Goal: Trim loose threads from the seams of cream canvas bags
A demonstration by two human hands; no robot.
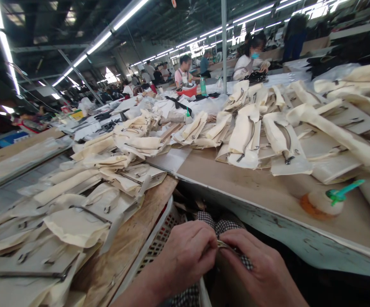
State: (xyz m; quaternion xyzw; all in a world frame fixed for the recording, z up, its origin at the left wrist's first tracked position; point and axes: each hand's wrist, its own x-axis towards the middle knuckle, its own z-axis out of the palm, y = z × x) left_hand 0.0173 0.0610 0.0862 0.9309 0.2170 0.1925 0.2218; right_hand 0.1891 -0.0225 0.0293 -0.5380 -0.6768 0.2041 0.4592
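My left hand (188, 256) and my right hand (261, 273) meet low in the view, below the table edge. Both are closed, pinching a small thin piece (225, 246) between their fingertips; I cannot make out what it is. Black-and-white checked cloth (218, 221) lies under and behind the hands. A white plastic basket (159, 238) stands just left of my left hand.
Piles of cream fabric pieces with zippers (245, 132) cover the long worktable (268, 187) ahead and the wooden bench (130, 238) at left. A small glue pot with a green-handled brush (327, 200) stands at right. Several people work at the far end.
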